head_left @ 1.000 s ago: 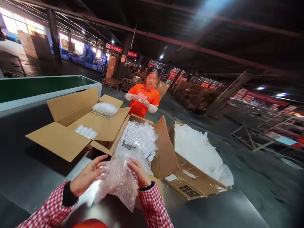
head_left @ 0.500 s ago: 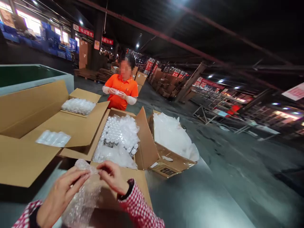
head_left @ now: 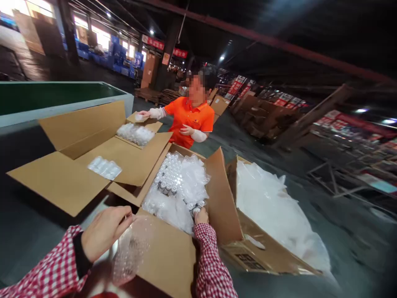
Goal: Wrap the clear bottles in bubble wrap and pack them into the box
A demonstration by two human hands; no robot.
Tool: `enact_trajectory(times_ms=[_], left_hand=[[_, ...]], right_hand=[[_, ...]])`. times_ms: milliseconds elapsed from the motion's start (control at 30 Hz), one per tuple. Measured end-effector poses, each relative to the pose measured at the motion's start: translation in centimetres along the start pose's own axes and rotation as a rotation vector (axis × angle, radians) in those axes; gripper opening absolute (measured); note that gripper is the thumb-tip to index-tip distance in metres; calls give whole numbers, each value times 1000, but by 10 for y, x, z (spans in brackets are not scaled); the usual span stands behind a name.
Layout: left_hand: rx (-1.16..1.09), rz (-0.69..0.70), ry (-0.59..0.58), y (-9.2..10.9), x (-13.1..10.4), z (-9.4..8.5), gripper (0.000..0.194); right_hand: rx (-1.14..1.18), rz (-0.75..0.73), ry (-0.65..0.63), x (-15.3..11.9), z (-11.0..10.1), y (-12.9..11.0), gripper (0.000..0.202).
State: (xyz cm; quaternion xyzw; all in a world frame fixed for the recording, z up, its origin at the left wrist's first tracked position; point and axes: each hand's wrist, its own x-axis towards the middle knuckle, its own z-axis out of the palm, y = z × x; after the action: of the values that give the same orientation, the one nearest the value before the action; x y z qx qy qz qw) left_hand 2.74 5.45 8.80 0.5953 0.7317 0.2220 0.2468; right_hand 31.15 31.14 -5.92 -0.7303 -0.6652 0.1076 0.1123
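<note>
My left hand pinches the top edge of a clear bubble wrap bag, which hangs at the lower left over a carton flap. My right hand reaches into the near right corner of an open carton, at the small white-capped bottles. Its fingertips are hidden among them, so its grip cannot be made out. Crumpled clear plastic covers part of the bottles. A wrapped row of bottles lies on a cardboard flap to the left.
Across the cartons stands a person in an orange shirt, one hand over a carton of wrapped packs. At right, another carton holds white plastic bags. A green-topped conveyor is at left.
My right hand has left the bag and moved into the bottle carton. The bag now hangs from my left hand. The other person's hands have parted, one reaching to the far carton. The view has shifted left.
</note>
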Motion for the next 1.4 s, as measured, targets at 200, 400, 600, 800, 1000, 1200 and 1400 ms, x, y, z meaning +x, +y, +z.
enact_trajectory(times_ms=[200,400,600,800,1000,1200,1400], left_hand=[[25,-51,55,0,6,3,32],[-36,9,83,11,16,19,35],[-189,76,79,8,4,26,34],[-320,97,168,6,-11,34,34],[-432,105,135,0,-24,34,35],[-511,108,150,6,-36,35,35],[-575,95,123,13,-43,39,33]], right_hand=[[356,-116,269,-50,-41,-11,47],[1047,-680,160,-169,-93,-63,40],[909,-828,-161,-220,-67,-88,39],[578,-971,-244,-236,-59,-98,15],[648,-972,-103,-252,-65,-93,25],[646,-1021,-49,-256,-58,-89,27],[519,-1048,-127,-258,-60,-105,29]])
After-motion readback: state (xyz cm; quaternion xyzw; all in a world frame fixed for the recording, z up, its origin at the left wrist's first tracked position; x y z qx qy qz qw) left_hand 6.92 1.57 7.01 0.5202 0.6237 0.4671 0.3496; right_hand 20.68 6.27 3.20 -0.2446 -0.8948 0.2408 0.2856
